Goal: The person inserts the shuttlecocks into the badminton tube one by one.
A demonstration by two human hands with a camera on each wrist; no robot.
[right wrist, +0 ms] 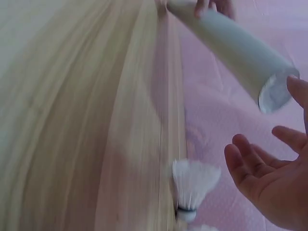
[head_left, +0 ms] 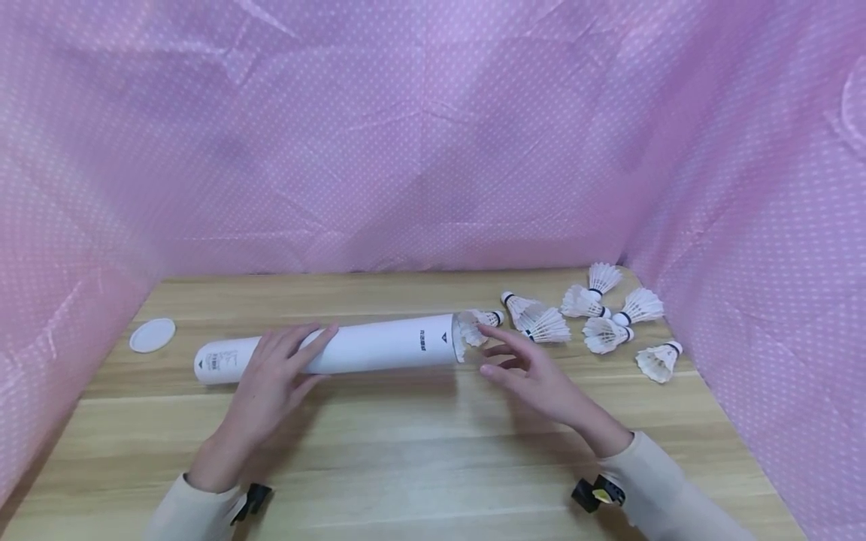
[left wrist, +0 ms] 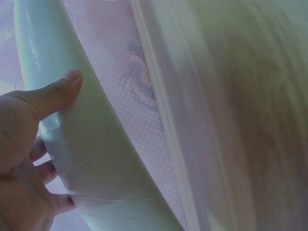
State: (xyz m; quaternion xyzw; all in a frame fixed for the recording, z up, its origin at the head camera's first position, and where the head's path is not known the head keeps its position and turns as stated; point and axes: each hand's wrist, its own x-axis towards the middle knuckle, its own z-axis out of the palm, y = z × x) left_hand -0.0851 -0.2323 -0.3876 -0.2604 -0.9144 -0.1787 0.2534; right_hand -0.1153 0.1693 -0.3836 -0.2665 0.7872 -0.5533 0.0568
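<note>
A long white shuttlecock tube (head_left: 386, 347) lies crosswise in the head view, its mouth toward the right. My left hand (head_left: 267, 379) grips the tube left of its middle, thumb on the near side and fingers over the top. In the left wrist view, the thumb (left wrist: 60, 94) lies along the tube wall. Close to the mouth, my right hand (head_left: 531, 372) has its fingers spread and holds nothing. Something pale shows inside the mouth (right wrist: 276, 94) in the right wrist view. Just beyond the right fingertips lies a white feather shuttlecock (head_left: 492, 318).
Several more shuttlecocks (head_left: 607, 335) lie scattered at the table's far right. A round white lid (head_left: 152, 335) lies flat at the far left. Pink dotted cloth (head_left: 406, 150) hangs behind and at both sides of the wooden table (head_left: 406, 466).
</note>
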